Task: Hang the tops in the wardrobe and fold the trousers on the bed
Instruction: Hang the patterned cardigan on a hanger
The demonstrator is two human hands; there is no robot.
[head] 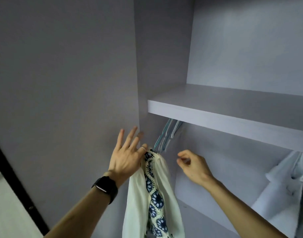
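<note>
- Cream top (138, 194) with a blue-and-white crochet band (154, 200): hanging at lower centre of the frame, inside the wardrobe (164, 66), draping in soft folds. It is looking light, limp and likely to slide off a smooth hanger; the openwork band is looking prone to snagging. Best taken at the bunched neck or shoulders.
- Left hand (125, 158): its grip is pinching the top's upper end with the ringed finger curled on the cloth, the other fingers splaying wide; thumb hidden.
- Right hand (193, 166): hovering just right of the top, fingers curling inward, nothing visible in its grip.
- Bare hangers (166, 136): hanging just above the top, under the shelf (224, 115), which is crowding access from above.
- White garment (282, 182): hanging at right, well apart.
</note>
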